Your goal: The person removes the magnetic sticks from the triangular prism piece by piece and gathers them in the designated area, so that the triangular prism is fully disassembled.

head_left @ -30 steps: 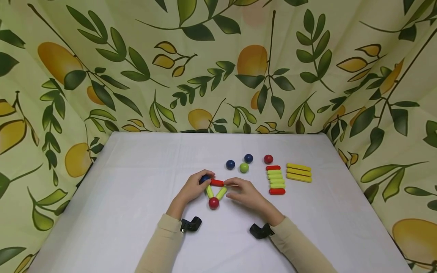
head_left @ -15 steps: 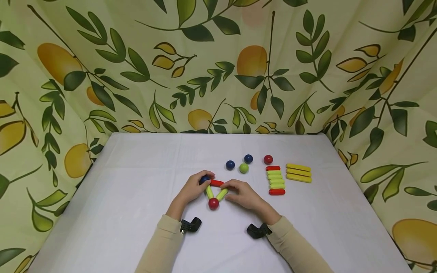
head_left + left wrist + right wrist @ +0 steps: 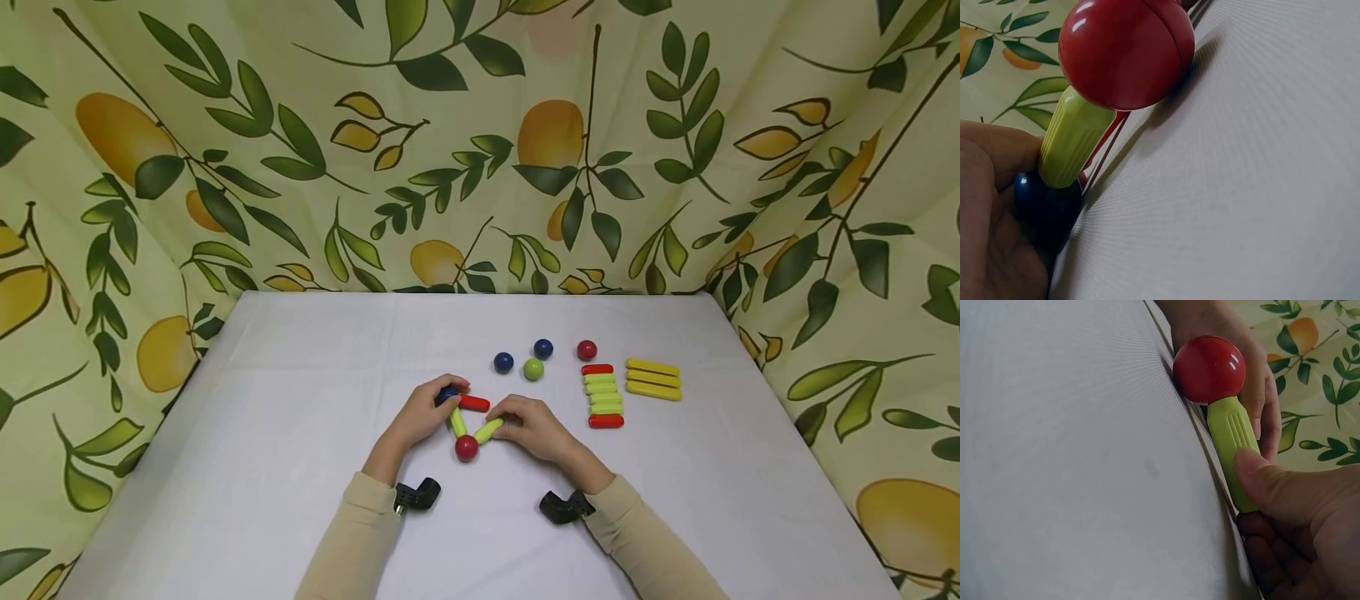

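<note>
My left hand grips a blue ball at the left corner of a small figure of balls and sticks. From that ball a red stick runs to the right, and a yellow-green stick leads down to a red ball. A second yellow-green stick joins the red ball on its other side. Its far end is pinched between the thumb and fingers of my right hand, apart from the red stick's free end. Part of the blue ball is hidden behind the left fingers.
Beyond the hands lie two blue balls, a green ball and another red ball. To the right are a column of short red and yellow-green sticks and three longer yellow sticks. A leaf-patterned curtain surrounds the white table.
My right hand has come to pinch the right yellow-green stick and swung its outer end right and nearer, opening a gap from the red stick. My left hand stays on the blue ball.
</note>
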The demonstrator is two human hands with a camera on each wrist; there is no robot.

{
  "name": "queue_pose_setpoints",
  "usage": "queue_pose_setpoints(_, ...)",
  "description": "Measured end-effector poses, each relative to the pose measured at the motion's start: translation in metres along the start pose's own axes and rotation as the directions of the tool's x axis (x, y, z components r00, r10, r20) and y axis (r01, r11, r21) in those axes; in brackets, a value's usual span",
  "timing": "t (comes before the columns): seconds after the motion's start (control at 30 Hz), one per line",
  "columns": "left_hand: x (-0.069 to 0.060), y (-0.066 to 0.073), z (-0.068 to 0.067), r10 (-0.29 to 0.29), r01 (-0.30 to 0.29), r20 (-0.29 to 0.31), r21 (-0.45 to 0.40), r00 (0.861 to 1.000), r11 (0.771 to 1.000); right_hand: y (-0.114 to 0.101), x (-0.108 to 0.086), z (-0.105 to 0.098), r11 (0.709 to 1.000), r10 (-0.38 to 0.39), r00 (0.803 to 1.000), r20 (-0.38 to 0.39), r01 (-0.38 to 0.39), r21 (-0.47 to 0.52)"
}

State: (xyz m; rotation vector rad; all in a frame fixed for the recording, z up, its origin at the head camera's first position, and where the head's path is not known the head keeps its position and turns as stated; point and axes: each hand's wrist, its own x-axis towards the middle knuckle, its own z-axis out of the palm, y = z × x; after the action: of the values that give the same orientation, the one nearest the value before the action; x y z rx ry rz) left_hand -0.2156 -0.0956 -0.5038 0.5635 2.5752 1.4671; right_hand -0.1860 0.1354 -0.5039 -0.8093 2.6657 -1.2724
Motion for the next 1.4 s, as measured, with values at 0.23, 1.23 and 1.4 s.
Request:
queue_pose_setpoints(0.23,-0.002,0.000,0.000,-0.006,0.006,-0.002,-0.015,1.000,1.000,-0.003,0.000,0.000,0.996,0.085,0.994,-0.068,-0.083,0.025)
queue_pose_setpoints(1.23,0.000,-0.002,0.002,-0.037,0.037,0.019,-0.034,0.999,0.999,-0.003,-0.078,-0.061,0.946,0.322,0.903,-0.285,-0.299,0.125)
queue_pose_setpoints(1.4,0.000,-0.002,0.002,-0.043,0.044,0.014,-0.033,0.999,0.998,0.005,-0.100,-0.071,0.937,0.349,0.878,-0.329,-0.328,0.119)
